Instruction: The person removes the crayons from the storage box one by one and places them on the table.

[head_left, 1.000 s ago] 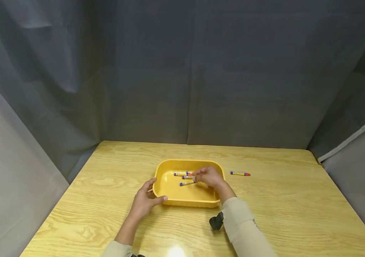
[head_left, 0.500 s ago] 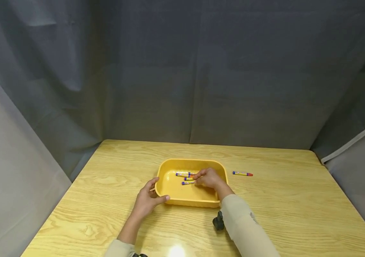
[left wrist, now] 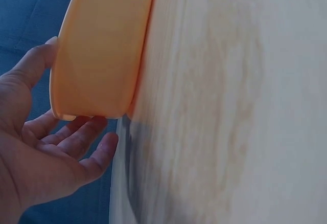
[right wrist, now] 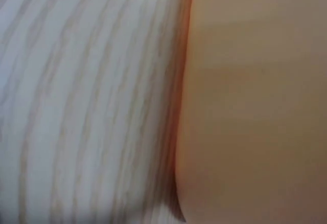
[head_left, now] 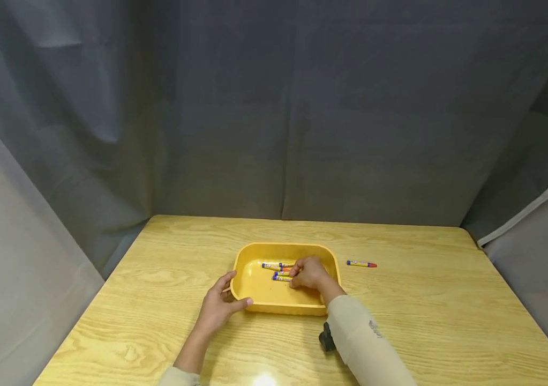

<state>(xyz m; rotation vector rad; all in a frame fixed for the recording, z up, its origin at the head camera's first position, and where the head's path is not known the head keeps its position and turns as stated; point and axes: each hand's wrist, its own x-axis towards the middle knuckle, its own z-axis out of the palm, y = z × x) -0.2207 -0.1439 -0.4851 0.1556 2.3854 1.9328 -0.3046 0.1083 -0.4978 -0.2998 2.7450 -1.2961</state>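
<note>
A yellow plastic tray [head_left: 274,309] sits on the table with several crayons inside. The crayons [head_left: 271,266] have yellow wrappers and blue ends and lie close together, roughly side by side. My left hand [head_left: 218,306] grips the tray's near left corner, thumb on the front rim and fingers along the left side. In the left wrist view that hand [left wrist: 43,147] holds the tray wall [left wrist: 99,50]. Inside the tray my right hand [head_left: 309,272] pinches the lowest crayon [head_left: 280,279] at its right end. Its fingertips cover the right ends of the crayons.
One red-tipped crayon [head_left: 361,264] lies on the wooden table [head_left: 428,305] right of the tray. Grey curtains [head_left: 365,118] hang behind and at both sides. The right wrist view shows the tray's outer wall [right wrist: 250,106] up close, without the hand.
My right hand has shifted slightly toward me inside the tray. The crayons by its fingers have come closer together, and the lowest has turned. My left hand keeps its hold.
</note>
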